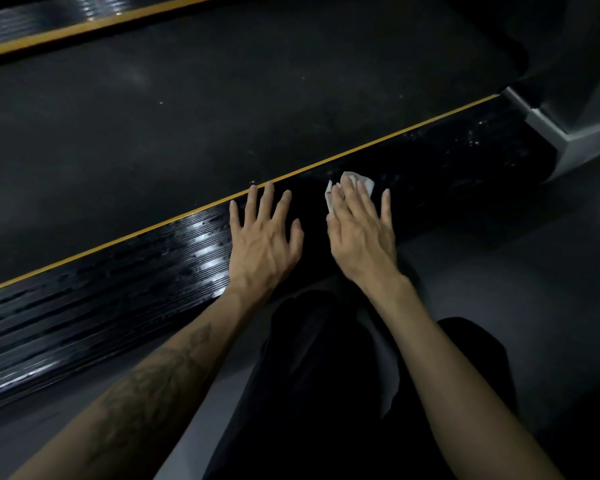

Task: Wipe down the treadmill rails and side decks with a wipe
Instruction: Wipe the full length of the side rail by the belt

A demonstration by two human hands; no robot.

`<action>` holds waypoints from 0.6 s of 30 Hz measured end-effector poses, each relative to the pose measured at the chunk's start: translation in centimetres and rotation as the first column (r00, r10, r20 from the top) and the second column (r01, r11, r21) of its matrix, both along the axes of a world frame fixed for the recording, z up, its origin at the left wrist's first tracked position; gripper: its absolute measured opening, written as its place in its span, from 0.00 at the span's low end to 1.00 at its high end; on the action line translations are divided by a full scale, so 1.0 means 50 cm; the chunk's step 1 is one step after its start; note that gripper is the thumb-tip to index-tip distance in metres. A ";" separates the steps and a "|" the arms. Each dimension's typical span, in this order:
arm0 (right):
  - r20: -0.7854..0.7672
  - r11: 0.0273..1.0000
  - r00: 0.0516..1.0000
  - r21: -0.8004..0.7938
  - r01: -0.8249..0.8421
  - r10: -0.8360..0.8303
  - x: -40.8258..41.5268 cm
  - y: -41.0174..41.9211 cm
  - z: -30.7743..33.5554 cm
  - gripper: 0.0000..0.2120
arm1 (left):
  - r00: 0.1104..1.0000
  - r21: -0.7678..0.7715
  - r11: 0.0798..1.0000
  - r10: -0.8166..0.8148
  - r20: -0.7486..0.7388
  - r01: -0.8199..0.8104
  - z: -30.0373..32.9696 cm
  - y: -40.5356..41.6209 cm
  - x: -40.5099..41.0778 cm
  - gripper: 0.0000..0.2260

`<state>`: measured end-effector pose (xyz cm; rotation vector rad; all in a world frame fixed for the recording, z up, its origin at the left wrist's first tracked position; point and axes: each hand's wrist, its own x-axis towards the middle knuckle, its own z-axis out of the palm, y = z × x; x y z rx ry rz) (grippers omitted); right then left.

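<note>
1. Two hands lie flat on the near side deck [118, 289] of the treadmill, and the person crouches on the floor [499, 244] beside it.
2. Under the right hand [361, 233] is a white wipe [352, 180]. The fingers of this hand are straight and a little spread, and they press the wipe down on the deck. Only the crumpled edge of the wipe shows, ahead of the fingertips and beside the forefinger.
3. Just to the left, the left hand [264, 237] rests with its fingers spread wide and holds nothing. Its longest fingertips reach the yellow stripe [378, 143] at the inner edge of the deck. I judge that it only supports the body.
4. Left of the left hand's fingers, the ribbed deck shines with wet streaks, so this part seems to be wiped already.
5. Beyond the right hand's fingers, toward the grey upright base [568, 133], the deck shows pale specks and smears. This part probably is not cleaned yet.
6. Past the belt [222, 98], the far side deck [49, 19] is well apart from both hands. Whether it is wiped, I cannot tell.
7. No handrails are in view, so much of the task seems to remain.
</note>
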<state>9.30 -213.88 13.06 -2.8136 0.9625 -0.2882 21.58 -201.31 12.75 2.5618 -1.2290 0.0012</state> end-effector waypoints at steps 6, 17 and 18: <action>-0.045 0.992 0.991 0.042 -0.121 0.122 0.023 -0.002 0.016 0.31 | 0.999 -0.019 1.000 -0.002 -0.039 0.001 0.004 0.002 0.004 0.30; -0.113 0.974 0.970 0.098 -0.204 0.214 0.027 -0.025 0.031 0.30 | 0.999 -0.014 1.000 -0.025 -0.039 0.024 0.004 0.008 0.010 0.29; -0.140 0.968 0.960 0.099 -0.231 0.243 0.034 -0.039 0.033 0.28 | 0.999 -0.017 1.000 -0.021 -0.033 0.021 0.003 0.010 0.010 0.29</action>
